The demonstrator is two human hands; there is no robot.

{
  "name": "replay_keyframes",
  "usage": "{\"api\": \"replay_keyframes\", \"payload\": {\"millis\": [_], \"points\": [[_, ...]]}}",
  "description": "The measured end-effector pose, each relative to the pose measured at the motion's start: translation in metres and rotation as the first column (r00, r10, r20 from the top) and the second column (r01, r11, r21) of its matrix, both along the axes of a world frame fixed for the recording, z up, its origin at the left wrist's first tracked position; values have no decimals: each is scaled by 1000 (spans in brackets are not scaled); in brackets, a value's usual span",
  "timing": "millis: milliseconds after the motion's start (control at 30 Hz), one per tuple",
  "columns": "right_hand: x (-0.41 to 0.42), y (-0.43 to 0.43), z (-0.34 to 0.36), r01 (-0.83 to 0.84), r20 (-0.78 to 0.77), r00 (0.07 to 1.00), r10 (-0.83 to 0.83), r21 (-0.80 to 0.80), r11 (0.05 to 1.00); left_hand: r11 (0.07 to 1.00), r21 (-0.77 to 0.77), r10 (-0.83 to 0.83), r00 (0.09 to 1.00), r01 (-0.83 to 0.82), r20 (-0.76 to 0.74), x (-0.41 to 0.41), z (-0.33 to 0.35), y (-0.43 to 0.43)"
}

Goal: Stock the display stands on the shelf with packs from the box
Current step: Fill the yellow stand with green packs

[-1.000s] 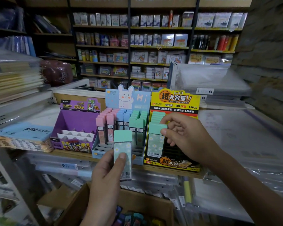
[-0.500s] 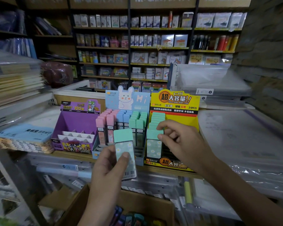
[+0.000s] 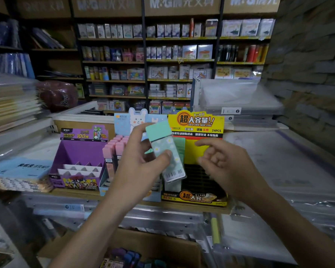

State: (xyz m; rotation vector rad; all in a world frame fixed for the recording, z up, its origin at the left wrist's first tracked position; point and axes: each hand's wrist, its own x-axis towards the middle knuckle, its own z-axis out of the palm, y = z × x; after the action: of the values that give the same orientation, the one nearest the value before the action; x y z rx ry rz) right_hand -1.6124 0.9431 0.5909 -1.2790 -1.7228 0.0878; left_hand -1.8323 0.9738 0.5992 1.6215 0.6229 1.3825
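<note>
— On the shelf's (image 3: 75, 192) left end, how full is the purple stand (image 3: 79, 161)?
— Its slots look bare. Next along, the bunny stand (image 3: 124, 120) has pink packs (image 3: 112, 151); the rest of it is hidden.
— Hidden by what?
— The left hand (image 3: 141, 167), grasping a mint pack (image 3: 163, 149) between thumb and fingers, tilted, raised before both stands.
— And the yellow stand (image 3: 196, 123)?
— One column of mint packs (image 3: 179, 149) at its left; the dark tray beside looks largely unfilled. The right hand (image 3: 226, 167) hovers there, released, fingers loosely curled, nothing in it.
— So, progress?
— Partway, I'd judge. More packs wait in the box (image 3: 172, 246) below.
</note>
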Motion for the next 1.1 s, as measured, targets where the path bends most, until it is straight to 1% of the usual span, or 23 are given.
{"api": "replay_keyframes", "payload": {"millis": [100, 200, 300, 367, 500, 600, 667, 800, 900, 1100], "points": [[24, -8, 16, 65, -67, 996, -62, 36, 997, 998, 31, -55, 997, 57, -60, 14, 19, 14], [49, -15, 21, 138, -95, 986, -134, 36, 990, 993, 96, -56, 989, 69, -134, 30, 33, 30], [70, -17, 15, 280, -6, 960, -280, 35, 959, 989, 140, -23, 977, 54, -211, 46, 41, 49], [82, -16, 9, 344, 58, 937, -344, 12, 939, 987, 153, -11, 962, 54, -274, 56, 43, 61], [94, -14, -9, 346, 128, 934, -332, -108, 932, 986, 152, 1, 918, 64, -397, 71, 39, 80], [97, -13, -20, 377, 127, 922, -366, -75, 923, 977, 211, 88, 846, 29, -526, 79, 37, 90], [97, -10, -24, 389, 111, 918, -382, -53, 920, 969, 244, 115, 813, 33, -570, 83, 36, 93], [95, -8, -32, 413, 95, 907, -411, -5, 911, 949, 311, 165, 755, 53, -634, 87, 33, 98], [95, -8, -34, 412, 83, 908, -410, -13, 911, 936, 347, 207, 721, 50, -661, 88, 29, 102], [94, -9, -32, 397, 97, 915, -392, -42, 917, 920, 387, 240, 702, 55, -670, 87, 24, 106]]}}
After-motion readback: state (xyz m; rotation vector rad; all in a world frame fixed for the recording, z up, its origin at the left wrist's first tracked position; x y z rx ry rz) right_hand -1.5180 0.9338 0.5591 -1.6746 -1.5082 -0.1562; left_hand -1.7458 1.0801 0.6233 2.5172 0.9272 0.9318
